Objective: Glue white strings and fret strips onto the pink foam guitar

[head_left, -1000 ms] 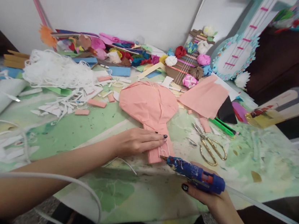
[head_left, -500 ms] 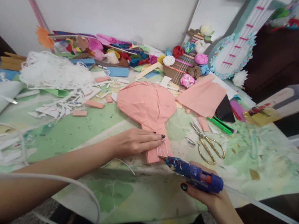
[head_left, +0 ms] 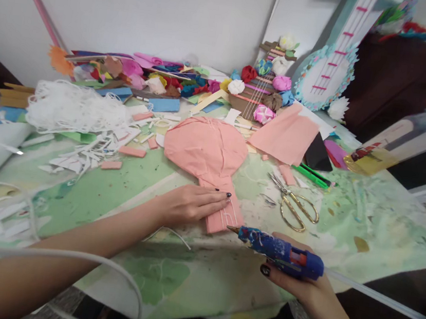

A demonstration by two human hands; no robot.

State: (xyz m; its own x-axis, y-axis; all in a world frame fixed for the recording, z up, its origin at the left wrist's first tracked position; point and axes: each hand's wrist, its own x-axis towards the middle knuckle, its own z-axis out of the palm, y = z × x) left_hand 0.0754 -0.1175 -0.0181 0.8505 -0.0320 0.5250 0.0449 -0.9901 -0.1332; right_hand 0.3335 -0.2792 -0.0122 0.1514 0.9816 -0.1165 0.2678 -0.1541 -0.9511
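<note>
A pink paper-covered instrument model (head_left: 207, 146) with a round body and short neck lies on the table, its neck toward me. My left hand (head_left: 192, 202) rests flat across the neck, fingers stretched out, covering part of it. Thin white strings (head_left: 228, 217) show on the neck's near end beyond my fingertips. My right hand (head_left: 298, 284) grips a blue hot glue gun (head_left: 281, 252), stained with dried glue, with a clear glue stick (head_left: 375, 295) out of its back. The gun's nozzle points left, close to the neck's near right corner.
Gold-handled scissors (head_left: 296, 206), a green cutter (head_left: 314, 177) and a black phone (head_left: 319, 152) lie to the right. White string (head_left: 75, 109) and paper scraps sit left. Finished paper instruments (head_left: 323, 80) stand behind. A white cable (head_left: 121, 272) loops over my left forearm.
The glue gun has shifted slightly right and down, its nozzle moving off the strings at the neck's end. My left hand stays on the neck; the whole view has shifted a little.
</note>
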